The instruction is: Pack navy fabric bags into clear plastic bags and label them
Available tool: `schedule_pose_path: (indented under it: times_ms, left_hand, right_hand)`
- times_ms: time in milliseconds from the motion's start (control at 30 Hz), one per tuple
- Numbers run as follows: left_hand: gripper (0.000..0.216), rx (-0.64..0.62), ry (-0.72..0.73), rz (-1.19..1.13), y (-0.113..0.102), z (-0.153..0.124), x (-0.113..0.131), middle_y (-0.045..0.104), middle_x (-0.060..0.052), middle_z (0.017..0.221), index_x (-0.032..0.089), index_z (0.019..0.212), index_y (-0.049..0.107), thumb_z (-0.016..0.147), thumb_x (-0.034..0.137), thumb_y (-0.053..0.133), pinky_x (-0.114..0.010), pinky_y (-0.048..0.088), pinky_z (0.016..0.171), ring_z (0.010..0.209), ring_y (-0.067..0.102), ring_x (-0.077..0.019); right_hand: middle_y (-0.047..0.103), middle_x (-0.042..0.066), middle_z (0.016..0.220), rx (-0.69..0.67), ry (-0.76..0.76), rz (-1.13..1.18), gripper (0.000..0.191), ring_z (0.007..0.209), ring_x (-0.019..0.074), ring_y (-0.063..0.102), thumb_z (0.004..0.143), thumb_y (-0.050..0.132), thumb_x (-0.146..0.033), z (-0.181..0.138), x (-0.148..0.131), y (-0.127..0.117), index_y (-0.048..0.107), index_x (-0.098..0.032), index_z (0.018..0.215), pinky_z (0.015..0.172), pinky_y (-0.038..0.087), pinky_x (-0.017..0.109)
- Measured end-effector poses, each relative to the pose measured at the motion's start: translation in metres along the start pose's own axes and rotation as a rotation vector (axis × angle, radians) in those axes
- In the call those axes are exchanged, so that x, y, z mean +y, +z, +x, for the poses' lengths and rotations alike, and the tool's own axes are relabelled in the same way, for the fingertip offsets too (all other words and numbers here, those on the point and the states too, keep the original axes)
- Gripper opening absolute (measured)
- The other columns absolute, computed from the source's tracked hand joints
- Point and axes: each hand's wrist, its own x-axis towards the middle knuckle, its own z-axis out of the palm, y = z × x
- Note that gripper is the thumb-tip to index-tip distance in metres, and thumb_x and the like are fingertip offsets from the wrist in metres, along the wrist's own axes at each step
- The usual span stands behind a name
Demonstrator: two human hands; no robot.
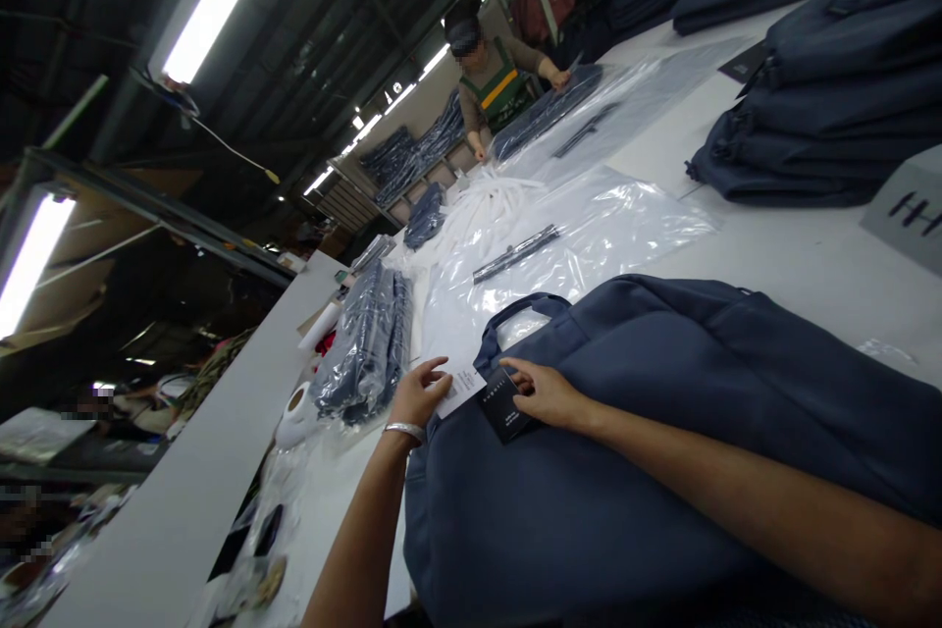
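Note:
A navy blue bag [662, 432] lies flat on the white table [795, 255] in front of me, its carry handle [519, 314] pointing away. My left hand [418, 394], with a silver bangle on the wrist, pinches a small white printed tag [459, 391] at the bag's near-left corner. My right hand [545, 394] rests on the bag with fingers closed on a black hang tag [504, 406] beside the white one.
Clear plastic bags [581, 245] with dark sliders lie beyond the bag. Bagged dark goods [368, 343] and a white tape roll [295, 412] sit at left. Stacked navy bags [831, 108] fill the right. A person in a green vest [495, 78] works at the far end.

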Motion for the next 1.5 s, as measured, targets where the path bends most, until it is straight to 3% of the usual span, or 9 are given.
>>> schedule_pose_path:
  times_ms: [133, 333, 467, 633, 867, 1167, 1267, 1333, 1500]
  left_hand:
    - [0.037, 0.137, 0.167, 0.175, 0.005, -0.017, 0.026, 0.07, -0.008, 0.106, 0.023, 0.121, 0.065, 0.084, 0.027, 0.062, -0.043, 0.046, 0.099, 0.104, 0.063, -0.026]
    - [0.033, 0.181, 0.635, 0.508, 0.07, -0.058, 0.034, 0.072, -0.007, 0.101, 0.023, 0.127, 0.059, 0.095, 0.025, 0.049, -0.033, 0.054, 0.084, 0.092, 0.066, -0.02]
    - [0.031, 0.331, 0.573, 0.359, 0.101, -0.071, 0.015, 0.073, -0.007, 0.101, 0.021, 0.124, 0.06, 0.093, 0.025, 0.054, -0.032, 0.058, 0.081, 0.09, 0.068, -0.019]
    - [0.041, 0.298, 0.536, 0.263, 0.12, -0.082, 0.003, 0.067, -0.009, 0.122, 0.023, 0.128, 0.058, 0.088, 0.028, 0.063, -0.041, 0.056, 0.096, 0.114, 0.062, -0.0241]
    - [0.04, 0.386, 0.546, 0.262, 0.146, -0.086, -0.011, 0.067, -0.007, 0.124, 0.024, 0.127, 0.059, 0.09, 0.013, 0.052, -0.037, 0.057, 0.097, 0.114, 0.064, -0.0207]
    - [0.03, 0.315, 0.539, 0.117, 0.148, -0.084, -0.007, 0.069, -0.009, 0.118, 0.023, 0.118, 0.064, 0.091, 0.018, 0.052, -0.043, 0.056, 0.097, 0.111, 0.063, -0.0232]
    - [0.029, 0.331, 0.547, 0.08, 0.15, -0.083, -0.007, 0.069, -0.009, 0.116, 0.023, 0.116, 0.065, 0.09, 0.017, 0.052, -0.044, 0.055, 0.097, 0.108, 0.064, -0.0237]
    - [0.028, 0.341, 0.547, 0.073, 0.151, -0.083, -0.009, 0.07, -0.008, 0.115, 0.023, 0.114, 0.065, 0.09, 0.016, 0.053, -0.044, 0.055, 0.097, 0.107, 0.064, -0.023]
    - [0.029, 0.369, 0.545, 0.047, 0.155, -0.083, -0.013, 0.07, -0.007, 0.115, 0.024, 0.113, 0.066, 0.088, 0.015, 0.054, -0.042, 0.055, 0.098, 0.107, 0.064, -0.0219]
  right_hand:
    - [0.07, 0.004, 0.094, 0.009, 0.04, 0.011, 0.066, 0.076, 0.0149, 0.065, 0.067, 0.062, -0.008, -0.004, -0.007, 0.0, 0.054, -0.015, 0.132, 0.07, 0.052, 0.026]
    - [0.07, 0.003, 0.091, -0.055, 0.206, 0.283, 0.064, 0.077, 0.0154, 0.065, 0.075, 0.066, -0.014, -0.013, -0.018, 0.002, 0.047, -0.017, 0.136, 0.06, 0.051, 0.022]
    - [0.069, 0.002, 0.088, -0.028, 0.256, 0.306, 0.051, 0.075, 0.0141, 0.065, 0.082, 0.059, -0.018, -0.014, -0.017, 0.005, 0.049, -0.016, 0.132, 0.065, 0.055, 0.024]
    - [0.068, 0.001, 0.078, -0.046, 0.211, 0.125, 0.051, 0.066, 0.0149, 0.064, 0.081, 0.053, -0.013, -0.014, -0.009, 0.004, 0.052, -0.015, 0.132, 0.061, 0.055, 0.026]
    - [0.075, 0.009, 0.096, 0.01, -0.228, -0.782, 0.03, 0.085, 0.0235, 0.07, 0.092, 0.051, -0.025, -0.013, -0.032, -0.022, 0.07, -0.02, 0.114, 0.081, 0.052, 0.033]
    - [0.073, 0.004, 0.108, 0.177, -0.252, -0.769, 0.026, 0.098, 0.0233, 0.069, 0.095, 0.053, -0.033, -0.068, -0.077, -0.061, 0.07, -0.024, 0.113, 0.092, 0.052, 0.036]
    - [0.065, 0.006, 0.128, 0.113, -0.271, -1.058, 0.03, 0.12, 0.0236, 0.057, 0.097, 0.049, -0.028, -0.033, -0.083, -0.065, 0.065, -0.023, 0.122, 0.107, 0.041, 0.039]
    - [0.057, 0.009, 0.137, 0.088, -0.172, -1.232, 0.034, 0.129, 0.0231, 0.049, 0.097, 0.048, -0.025, 0.008, -0.08, -0.065, 0.059, -0.019, 0.129, 0.111, 0.036, 0.038]
    - [0.057, 0.015, 0.131, 0.082, 0.071, -1.395, 0.039, 0.12, 0.0278, 0.054, 0.092, 0.062, -0.031, 0.095, -0.057, -0.059, 0.057, -0.014, 0.127, 0.1, 0.045, 0.046]
